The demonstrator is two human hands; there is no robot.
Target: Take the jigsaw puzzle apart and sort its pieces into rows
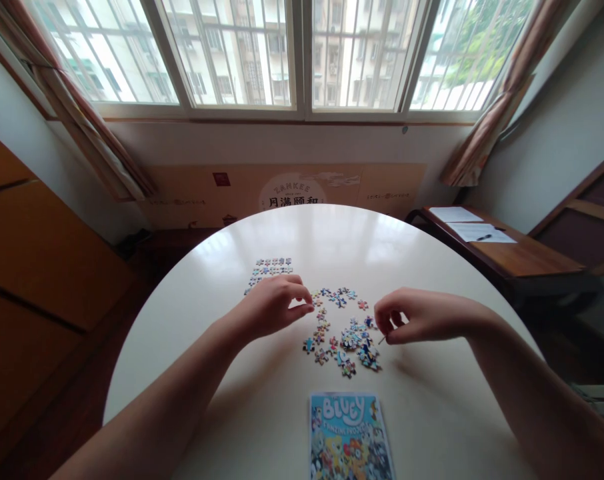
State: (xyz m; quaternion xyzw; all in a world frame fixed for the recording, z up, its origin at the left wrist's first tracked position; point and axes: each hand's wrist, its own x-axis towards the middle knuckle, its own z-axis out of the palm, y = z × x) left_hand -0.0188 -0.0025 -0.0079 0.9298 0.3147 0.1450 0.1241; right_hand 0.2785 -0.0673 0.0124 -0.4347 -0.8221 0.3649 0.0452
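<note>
Loose puzzle pieces (352,337) lie in a scattered pile at the middle of the white round table (172,347). My left hand (282,303) hovers at the pile's left edge, thumb and index finger bent towards each other; whether something small is between the tips is unclear. Right of the pile, my right hand (407,317) pinches a puzzle piece (382,340), seen edge-on under the fingertips. Behind my left hand, more pieces (273,262) are laid out in rows, partly hidden by that hand. A colourful Bluey picture sheet (351,437) lies at the near side.
A wooden side table (537,257) with papers (479,232) and a pen stands at the right. Behind the table are a printed cardboard panel (182,190) and barred windows, with an orange-brown cabinet (27,253) at the left.
</note>
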